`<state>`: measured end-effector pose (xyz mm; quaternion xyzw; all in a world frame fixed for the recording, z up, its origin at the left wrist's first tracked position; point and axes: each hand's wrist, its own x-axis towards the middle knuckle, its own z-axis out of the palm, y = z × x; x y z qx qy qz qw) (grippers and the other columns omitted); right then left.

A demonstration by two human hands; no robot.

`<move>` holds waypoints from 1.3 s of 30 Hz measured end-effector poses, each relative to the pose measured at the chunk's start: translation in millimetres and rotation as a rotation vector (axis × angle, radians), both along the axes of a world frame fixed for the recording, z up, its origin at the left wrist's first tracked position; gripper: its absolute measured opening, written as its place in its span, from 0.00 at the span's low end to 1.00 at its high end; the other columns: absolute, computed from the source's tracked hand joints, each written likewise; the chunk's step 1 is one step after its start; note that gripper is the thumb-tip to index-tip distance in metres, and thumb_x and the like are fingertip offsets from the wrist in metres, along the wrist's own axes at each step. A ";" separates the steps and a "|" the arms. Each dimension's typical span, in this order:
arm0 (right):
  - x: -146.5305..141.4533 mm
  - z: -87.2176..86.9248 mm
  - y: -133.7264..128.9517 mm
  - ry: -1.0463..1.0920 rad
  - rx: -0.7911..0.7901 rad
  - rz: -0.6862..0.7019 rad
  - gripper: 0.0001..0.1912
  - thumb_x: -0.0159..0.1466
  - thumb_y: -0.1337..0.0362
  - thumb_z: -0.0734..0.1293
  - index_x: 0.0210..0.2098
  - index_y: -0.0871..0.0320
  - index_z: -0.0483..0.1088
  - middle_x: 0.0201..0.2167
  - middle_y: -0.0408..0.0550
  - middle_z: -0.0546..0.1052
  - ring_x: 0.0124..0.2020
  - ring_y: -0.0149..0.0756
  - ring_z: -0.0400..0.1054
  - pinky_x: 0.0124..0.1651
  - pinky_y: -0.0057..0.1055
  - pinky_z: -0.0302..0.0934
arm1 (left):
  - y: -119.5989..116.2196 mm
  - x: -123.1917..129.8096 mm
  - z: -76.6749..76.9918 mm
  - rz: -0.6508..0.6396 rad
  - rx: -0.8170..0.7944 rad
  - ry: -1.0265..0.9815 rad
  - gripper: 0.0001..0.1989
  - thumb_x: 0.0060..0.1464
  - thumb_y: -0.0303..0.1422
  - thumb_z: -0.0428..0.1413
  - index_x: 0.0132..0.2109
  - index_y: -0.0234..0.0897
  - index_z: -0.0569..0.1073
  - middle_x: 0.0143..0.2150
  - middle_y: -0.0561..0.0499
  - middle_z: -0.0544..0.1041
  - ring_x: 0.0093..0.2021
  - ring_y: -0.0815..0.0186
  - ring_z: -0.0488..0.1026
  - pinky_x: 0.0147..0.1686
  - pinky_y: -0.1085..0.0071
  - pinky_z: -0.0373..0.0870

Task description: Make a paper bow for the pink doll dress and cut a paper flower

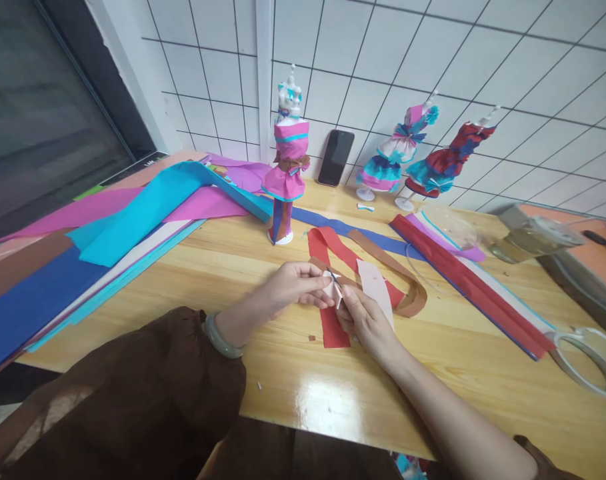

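Near the middle of the table, my left hand (303,283) pinches a small folded piece of pale pink paper (334,291) between thumb and fingers. My right hand (365,317) is closed on the lower right side of the same piece. A thin dark strip lies across the piece's top; what it is, I cannot make out. Under and behind the hands lie a red paper strip (335,328), a brown strip (415,297) and a wider pale pink strip (375,283). A green bangle circles my left wrist.
Long coloured paper strips (147,207) cover the left side. A dressed paper figure (285,180) stands behind my hands, two more (387,163) by the wall near a phone (336,157). Rolled red paper (473,287), a tape roll (587,363) and a glass container (537,240) are at right.
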<state>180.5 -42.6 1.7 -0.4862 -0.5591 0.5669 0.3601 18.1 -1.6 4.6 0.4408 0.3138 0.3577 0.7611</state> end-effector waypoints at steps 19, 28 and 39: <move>-2.0 2.5 -1.1 0.018 -0.014 -0.007 0.21 0.61 0.46 0.54 0.25 0.57 0.54 0.17 0.35 0.50 0.15 0.23 0.42 0.16 0.23 0.36 | -1.5 1.2 -0.2 -0.007 -0.069 -0.048 0.12 0.45 0.35 0.60 0.32 0.30 0.67 0.28 0.48 0.75 0.29 0.68 0.75 0.32 0.72 0.71; -1.0 1.9 -1.3 0.019 -0.009 -0.005 0.20 0.61 0.46 0.54 0.25 0.56 0.54 0.17 0.35 0.49 0.15 0.24 0.41 0.16 0.23 0.37 | -1.2 0.3 -0.9 -0.013 -0.069 -0.049 0.12 0.46 0.34 0.60 0.32 0.30 0.67 0.28 0.48 0.75 0.30 0.68 0.75 0.32 0.72 0.71; -1.3 -1.1 -0.6 0.042 -0.005 -0.006 0.20 0.62 0.46 0.54 0.25 0.57 0.54 0.17 0.35 0.48 0.15 0.23 0.41 0.16 0.22 0.37 | -1.2 0.2 -2.4 -0.019 -0.061 -0.052 0.12 0.46 0.35 0.59 0.33 0.31 0.67 0.29 0.47 0.75 0.30 0.68 0.75 0.32 0.72 0.71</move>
